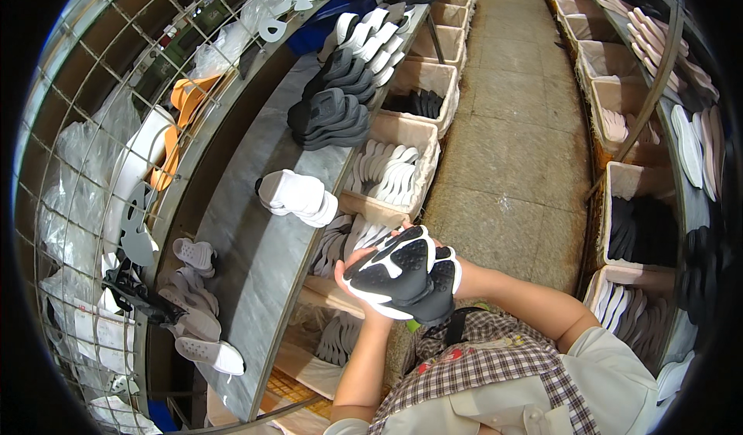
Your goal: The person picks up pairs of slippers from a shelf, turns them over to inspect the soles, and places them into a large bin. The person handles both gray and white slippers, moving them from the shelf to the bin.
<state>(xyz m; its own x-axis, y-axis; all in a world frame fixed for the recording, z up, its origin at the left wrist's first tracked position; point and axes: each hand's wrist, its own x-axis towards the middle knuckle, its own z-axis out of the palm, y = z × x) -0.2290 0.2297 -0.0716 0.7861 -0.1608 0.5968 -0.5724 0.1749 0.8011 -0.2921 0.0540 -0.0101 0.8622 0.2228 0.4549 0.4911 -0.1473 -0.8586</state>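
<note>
Between my two hands I hold a small stack of black shoe soles (398, 276) with white edges, in front of my checked apron. My left hand (357, 266) is closed around the stack's left side, its fingers partly hidden by the soles. From the other side my right hand (462, 274) grips the stack, most of its fingers out of sight behind it. A pile of white soles (298, 196) lies on the grey shelf (251, 280) to the left of my hands. Farther along that shelf are stacked black soles (329, 118).
Lined baskets holding white soles (387, 173) stand below the shelf's edge. An aisle floor (515, 125) runs ahead, with more baskets (635, 226) and a shelf along its right side. Wire mesh (85, 148) and loose pale shoe parts (197, 311) are at the left.
</note>
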